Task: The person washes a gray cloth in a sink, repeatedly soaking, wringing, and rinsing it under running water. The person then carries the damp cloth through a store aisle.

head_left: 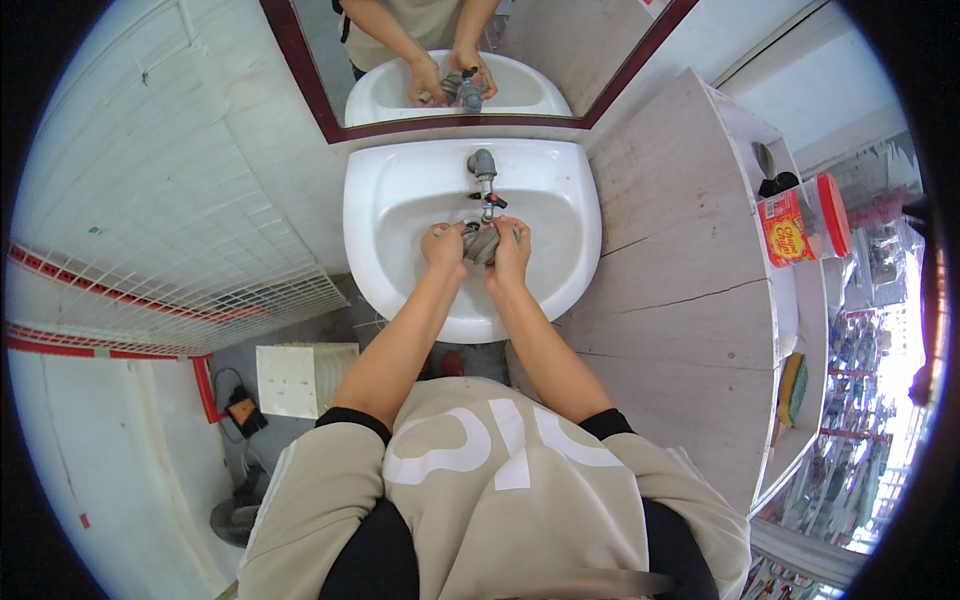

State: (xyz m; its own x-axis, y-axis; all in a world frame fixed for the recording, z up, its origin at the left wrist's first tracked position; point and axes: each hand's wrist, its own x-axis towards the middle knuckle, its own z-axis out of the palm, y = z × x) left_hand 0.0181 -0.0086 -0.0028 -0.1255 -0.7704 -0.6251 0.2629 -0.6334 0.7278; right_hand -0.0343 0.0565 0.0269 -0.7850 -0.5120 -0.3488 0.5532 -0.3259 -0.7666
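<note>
Cloth point(482, 246) bunched over sink point(364, 250), between hands, at near side of tap point(487, 185); contact with tap unclear. Left hand point(443, 248) curled around cloth's left side, right hand point(511, 250) pinching right side. Neither hand nearer. Long axis lost in folds, cannot tell.

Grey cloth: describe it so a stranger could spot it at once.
Find the white sink below the mirror. Near its tap, the left hand and right hand hold the grey cloth. Its crumpled folds set it apart from the hard tap and smooth sink.
</note>
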